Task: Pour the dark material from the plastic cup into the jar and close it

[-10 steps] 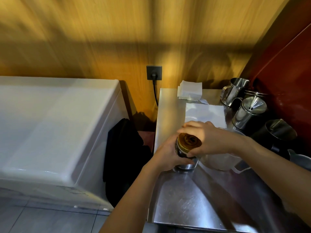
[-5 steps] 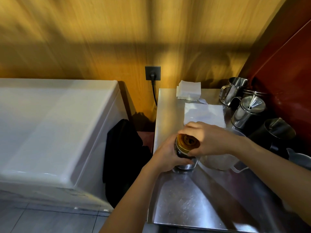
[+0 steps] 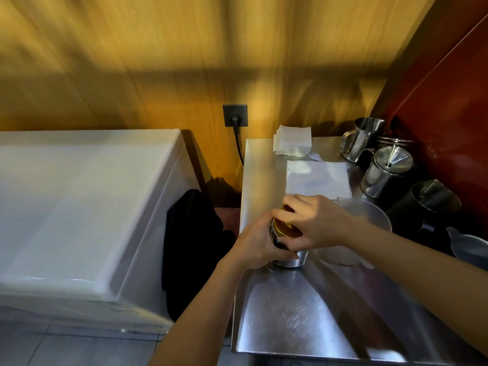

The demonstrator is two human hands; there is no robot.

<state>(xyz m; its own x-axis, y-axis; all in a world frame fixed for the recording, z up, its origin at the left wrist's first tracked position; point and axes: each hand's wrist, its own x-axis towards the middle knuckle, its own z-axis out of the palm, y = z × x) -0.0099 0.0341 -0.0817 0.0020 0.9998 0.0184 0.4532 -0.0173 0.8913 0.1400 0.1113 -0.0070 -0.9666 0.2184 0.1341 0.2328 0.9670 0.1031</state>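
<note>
Gripping the jar (image 3: 289,257) on the steel table (image 3: 303,320), both your hands close around it.
Your left hand (image 3: 257,247) wraps its side; your right hand (image 3: 314,224) clasps the gold lid (image 3: 284,228). Label unreadable.

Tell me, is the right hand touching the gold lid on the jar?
Touching. The head view shows the right hand draped over the gold lid, fingers wrapped around its rim with no gap, while the left hand holds the jar below.

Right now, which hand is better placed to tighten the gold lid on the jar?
The right hand: its fingers already sit over the round gold metal lid, while the left hand wraps the dark jar, steadying it on the steel counter.
</note>
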